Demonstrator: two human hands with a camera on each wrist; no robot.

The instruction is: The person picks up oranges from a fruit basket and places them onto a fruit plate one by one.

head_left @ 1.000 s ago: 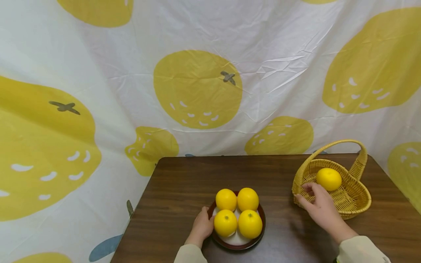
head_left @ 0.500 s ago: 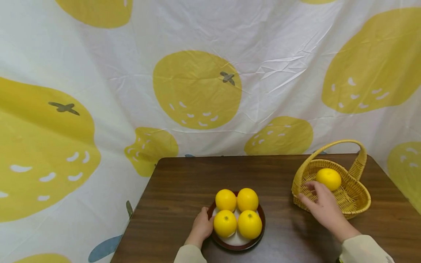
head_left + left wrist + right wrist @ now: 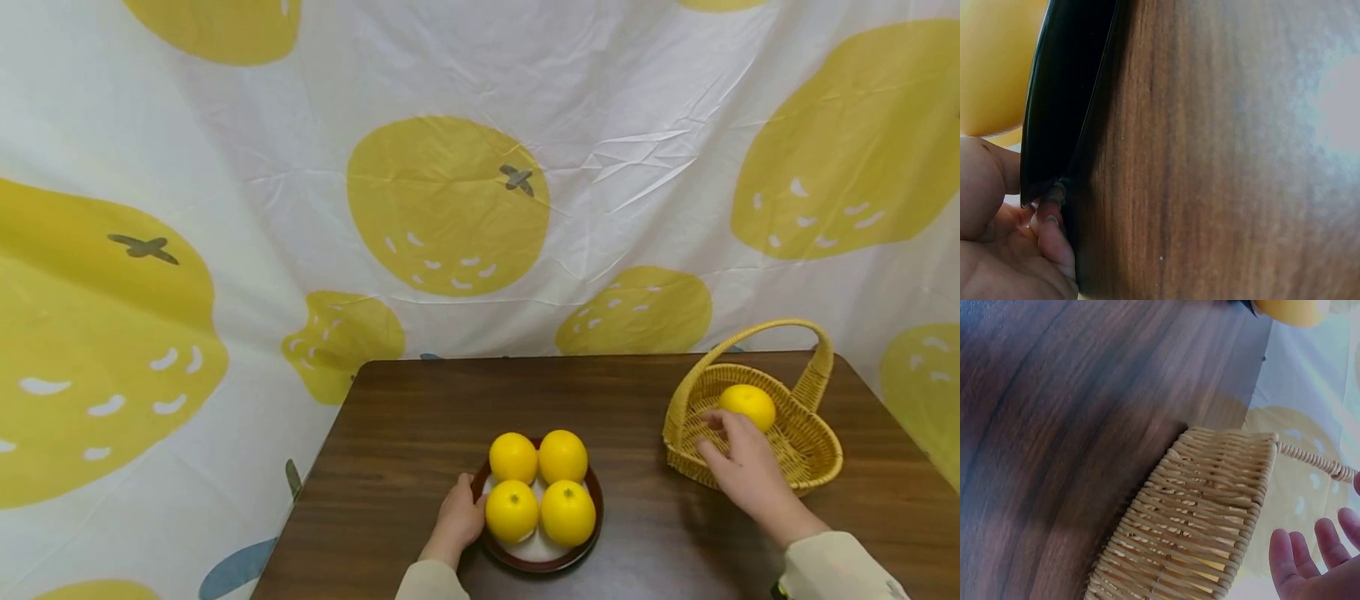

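Note:
In the head view, my left hand (image 3: 459, 514) grips the left rim of a round plate (image 3: 543, 565) with a dark red edge and white middle. The left wrist view shows its thumb over the dark rim and its fingers beneath. Several yellow oranges (image 3: 567, 512) sit on the plate, two behind and two in front. My right hand (image 3: 750, 467) hovers over the near side of a heart-shaped wicker basket (image 3: 819, 473), fingers loosely bent. One orange (image 3: 748, 404) lies inside the basket, just beyond those fingertips. In the right wrist view, that hand (image 3: 1322, 562) holds nothing.
A brown wood-grain table (image 3: 420, 417) carries everything. The basket's tall arched handle (image 3: 697, 367) rises over its left and back. Behind the table hangs a white cloth (image 3: 637, 167) printed with large yellow fruits.
My right hand has shifted slightly right, its thumb moving away from the basket's left side. The left hand, plate and oranges keep their places.

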